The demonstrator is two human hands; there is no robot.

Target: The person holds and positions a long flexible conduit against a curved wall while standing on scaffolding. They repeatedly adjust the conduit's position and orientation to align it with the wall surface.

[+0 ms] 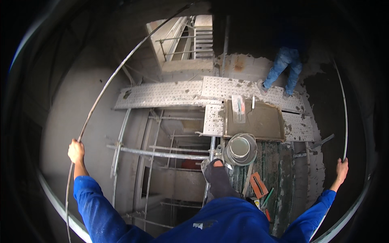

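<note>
The left pole (98,101) ran through the left hand (76,152) and on up ahead of it, the fingers closed around it. Well apart, the right hand (342,171) gripped the right pole (344,105) in much the same fashion. From where I stood, the step in hand looked like bracing between the two poles, with neither hand on a tool. Ahead of the hands and between them lay the mortar tray (255,139), a trowel (239,109) resting in it; a bucket (239,148) stood just nearer, and an orange float (258,185) lay nearer still. One foot (214,174) showed between the hands, near scaffold bars (170,154) over open space, so any move seemed to call for sure footing and one firm grip before the other loosened. Beyond the tray stood a co-worker (289,56).
</note>
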